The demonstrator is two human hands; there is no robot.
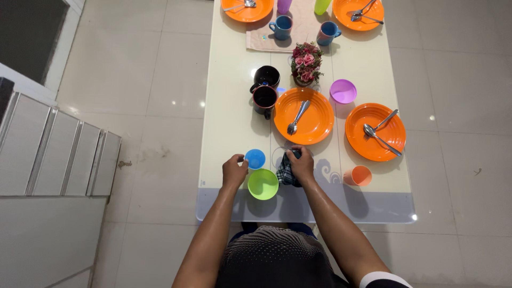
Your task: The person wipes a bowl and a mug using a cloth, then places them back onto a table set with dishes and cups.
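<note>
Pressing a checked cloth [286, 173] with our closed right hand [302, 162], we touch a blue cup [255, 158] with our curled left hand [234, 170], near a green bowl [263, 184].

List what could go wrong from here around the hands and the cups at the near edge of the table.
1. The left hand rests by the small blue cup; a nudge might tip it or push it into the green bowl.
2. The right hand grips a dark checked cloth beside the clear glass; dragging the cloth could knock the glass over.
3. The green bowl sits near the table edge; a forearm might sweep it off.
</note>
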